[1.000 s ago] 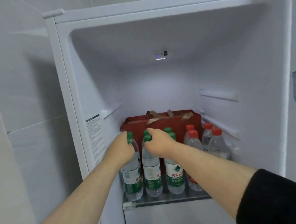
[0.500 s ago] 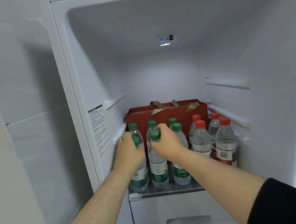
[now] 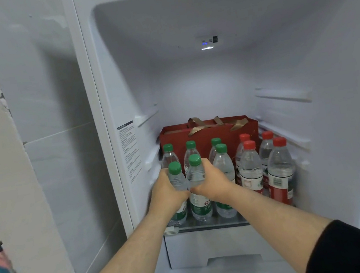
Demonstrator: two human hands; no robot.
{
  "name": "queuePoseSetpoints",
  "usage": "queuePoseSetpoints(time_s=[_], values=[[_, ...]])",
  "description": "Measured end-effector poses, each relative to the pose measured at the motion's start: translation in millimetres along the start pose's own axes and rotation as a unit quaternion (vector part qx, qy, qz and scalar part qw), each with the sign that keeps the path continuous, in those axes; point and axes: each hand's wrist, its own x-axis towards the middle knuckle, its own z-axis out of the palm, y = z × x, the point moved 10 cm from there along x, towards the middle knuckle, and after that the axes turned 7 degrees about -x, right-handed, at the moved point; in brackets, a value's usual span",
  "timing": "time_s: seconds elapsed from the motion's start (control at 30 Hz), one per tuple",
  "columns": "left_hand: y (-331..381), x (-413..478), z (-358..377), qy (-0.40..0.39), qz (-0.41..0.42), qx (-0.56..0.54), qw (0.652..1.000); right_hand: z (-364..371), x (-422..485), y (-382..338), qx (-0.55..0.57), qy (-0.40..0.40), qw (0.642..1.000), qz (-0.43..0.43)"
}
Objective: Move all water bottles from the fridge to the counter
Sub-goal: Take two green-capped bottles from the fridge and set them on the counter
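Left hand (image 3: 167, 193), right hand (image 3: 213, 184) slid lower on bottles (image 3: 195, 176) on fridge shelf (image 3: 222, 223)

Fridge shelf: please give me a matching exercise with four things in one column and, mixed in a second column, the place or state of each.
Column one
1. left hand
2. right hand
3. red bag
4. red-cap bottles

Column two
A. on the right side of the shelf
B. grips the leftmost front bottle
C. at the back, behind all bottles
D. grips the second front bottle

Pairs: 1-B, 2-D, 3-C, 4-A
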Motion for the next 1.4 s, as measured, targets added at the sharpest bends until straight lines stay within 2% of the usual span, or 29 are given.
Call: queuePoseSetpoints(time_s=[0.3,0.43,0.6,0.83,1.17,1.4], values=[[17,-3,-16,0.041,0.030,-0.032,0.998,-30,-18,-5,0.015,0.030,0.999,0.004],[48,-11,-31,0.016,0.056,-0.016,0.998,-56,-39,-29,-0.032,0.051,0.998,-0.003],[90,-27,-54,-0.031,0.089,0.001,0.996,-102,-79,-60,-0.015,0.109,0.994,0.006],[139,-78,-66,-0.105,0.149,-0.104,0.978,-157,-183,-94,0.009,0.183,0.983,0.028],[226,-217,10,-0.269,0.208,-0.142,0.930,-226,-374,-109,-0.046,0.230,0.966,0.107],[288,-347,36,-0.300,0.234,-0.159,0.911,-250,-511,-128,-0.085,0.243,0.958,0.129]])
